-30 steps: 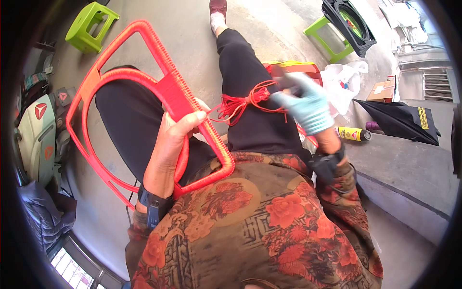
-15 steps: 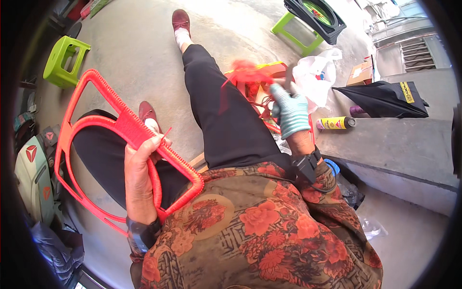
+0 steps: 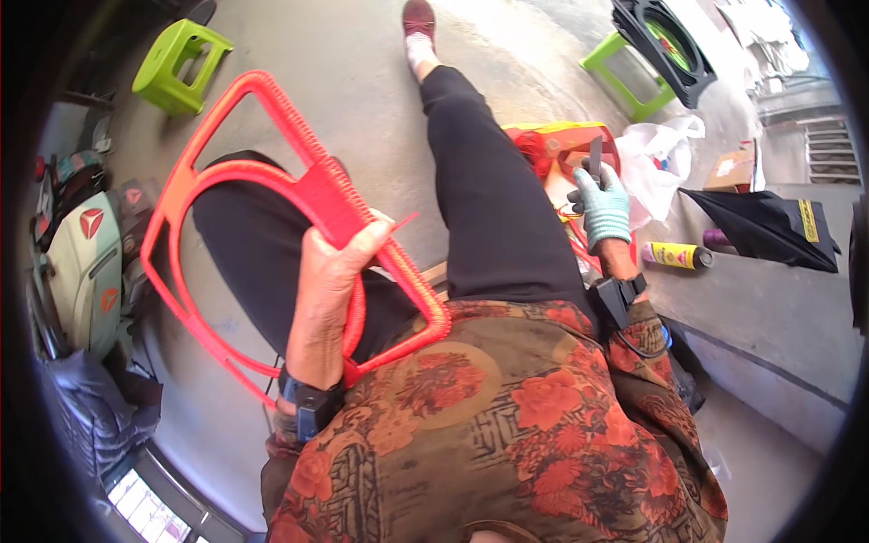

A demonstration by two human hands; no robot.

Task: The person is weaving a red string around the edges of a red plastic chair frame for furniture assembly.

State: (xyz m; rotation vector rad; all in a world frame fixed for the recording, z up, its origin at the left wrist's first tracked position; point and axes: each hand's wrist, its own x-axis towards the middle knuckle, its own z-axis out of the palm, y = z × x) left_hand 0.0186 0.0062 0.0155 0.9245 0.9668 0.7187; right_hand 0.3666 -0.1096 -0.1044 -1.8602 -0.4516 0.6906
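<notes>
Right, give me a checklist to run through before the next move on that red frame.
1. Left hand gripping the red wrapped frame: ok, fingers closed round its woven middle.
2. Frame steady over the lap: ok, lower end near the patterned shirt.
3. Right hand gloved and holding a dark tool: ok.
4. What kind of tool it is: cannot tell.
5. Loose red cord end by the left thumb: not ok, sticking out untucked.

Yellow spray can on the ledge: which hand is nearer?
Right. The gloved right hand is just left of the yellow spray can, gripping a dark tool; the left hand holds the red frame across the lap.
</notes>
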